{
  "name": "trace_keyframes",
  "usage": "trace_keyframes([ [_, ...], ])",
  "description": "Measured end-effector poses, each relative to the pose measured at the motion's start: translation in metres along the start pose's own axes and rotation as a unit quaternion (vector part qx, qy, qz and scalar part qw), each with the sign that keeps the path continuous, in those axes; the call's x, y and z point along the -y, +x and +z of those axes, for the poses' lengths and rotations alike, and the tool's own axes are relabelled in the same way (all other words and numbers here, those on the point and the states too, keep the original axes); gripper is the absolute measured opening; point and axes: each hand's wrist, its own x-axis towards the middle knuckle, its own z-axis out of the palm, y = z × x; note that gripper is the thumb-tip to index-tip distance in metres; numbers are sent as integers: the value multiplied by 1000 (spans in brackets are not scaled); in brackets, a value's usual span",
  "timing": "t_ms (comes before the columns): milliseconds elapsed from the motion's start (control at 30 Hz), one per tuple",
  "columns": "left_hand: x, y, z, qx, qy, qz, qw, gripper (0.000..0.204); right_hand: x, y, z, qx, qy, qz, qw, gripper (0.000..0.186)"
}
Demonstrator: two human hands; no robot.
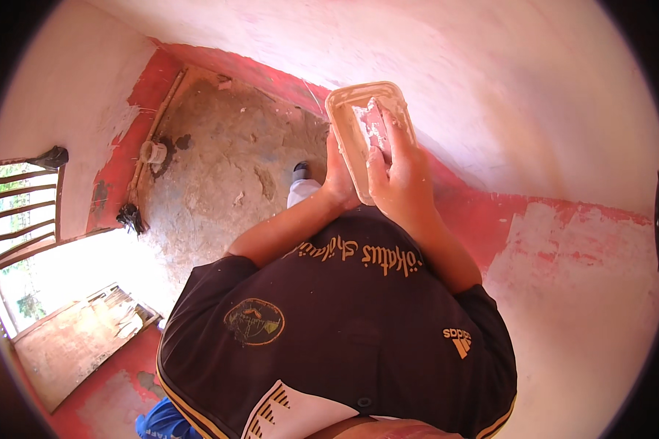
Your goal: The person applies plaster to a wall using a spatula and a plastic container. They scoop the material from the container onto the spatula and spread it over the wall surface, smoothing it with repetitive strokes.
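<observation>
A long, beige plastic tub point(351, 157) with rounded corners is held up in front of my chest, near the wall. My left hand point(338, 179) grips its left side from outside, fingers partly hidden behind it. Over the tub, my right hand point(403, 179) is closed around a flat, reddish scraper-like piece point(377, 126) smeared with whitish paste. Its exact kind is hard to make out under the smears. Pale paste point(394, 108) also coats the tub's inside, mostly toward the far end.
A whitish wall point(461, 95) with a patchy red lower band rises ahead and to the right. On the rough floor point(220, 146), a small white bucket point(153, 152) stands at the left wall. A barred window point(22, 208) and a worn board point(88, 340) are farther left.
</observation>
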Motion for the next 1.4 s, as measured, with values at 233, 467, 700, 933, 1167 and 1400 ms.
trace_keyframes([
  [233,6,18,0,18,-12,-18,1000,68,-17,10,-6,-12,16,17,1000,56],
  [467,21,25,4,3,40,-52,998,77,-39,6,-26,-5,238,159,958,60],
  [700,38,26,16,-8,41,-85,996,79,-53,0,-67,-10,372,226,900,59],
  [933,29,18,24,-15,28,-94,995,88,-36,-15,-92,-77,396,227,886,55],
  [1167,21,17,32,-48,21,-88,995,76,-34,-22,-89,-156,410,145,887,49],
  [1400,11,10,32,-10,0,-68,998,66,-13,-27,-87,-149,363,108,914,39],
])
